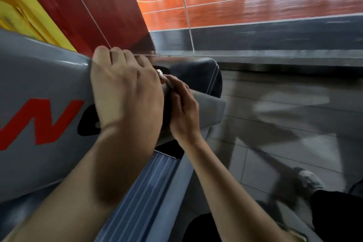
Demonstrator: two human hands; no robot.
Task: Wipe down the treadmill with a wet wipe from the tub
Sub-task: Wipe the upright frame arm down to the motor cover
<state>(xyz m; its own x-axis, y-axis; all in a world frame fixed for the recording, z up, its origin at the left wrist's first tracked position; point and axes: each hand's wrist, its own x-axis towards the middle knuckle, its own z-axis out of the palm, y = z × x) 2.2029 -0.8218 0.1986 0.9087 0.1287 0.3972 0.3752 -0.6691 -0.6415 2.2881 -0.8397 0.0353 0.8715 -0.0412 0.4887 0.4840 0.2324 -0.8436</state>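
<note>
Two bare hands meet at the front end of a grey treadmill [45, 76], seen from our head camera as we crouch beside it. Our left hand [125, 88] lies over the rounded grey cover, its fingers curled down over the far top edge and gripping it, right where a glass wall [225, 15] begins. Our right hand [183, 112] sits just beside it, lower on the same cover, with its fingers bent and pinching a small pale piece that we take for the wipe [167, 80]; only a sliver shows between the two hands, and motion blur hides the rest. A small reddish-brown thing touches that sliver, but we cannot tell what it is.

Big red and black letters [39, 122] run along the cover's side. Below our forearms lies the ribbed side rail [137, 192] of the deck. A dark padded part [198, 76] stands just beyond our hands, against the glass.

Grey floor tiles [275, 133] stretch to the right, crossed by blurred shadows. At lower right our leg in dark trousers [337, 216] and a grey shoe [308, 180] rest on the tiles. Through the glass, an orange court floor [235, 0] with white lines gleams, and red and yellow panels [82, 6] rise at upper left.
</note>
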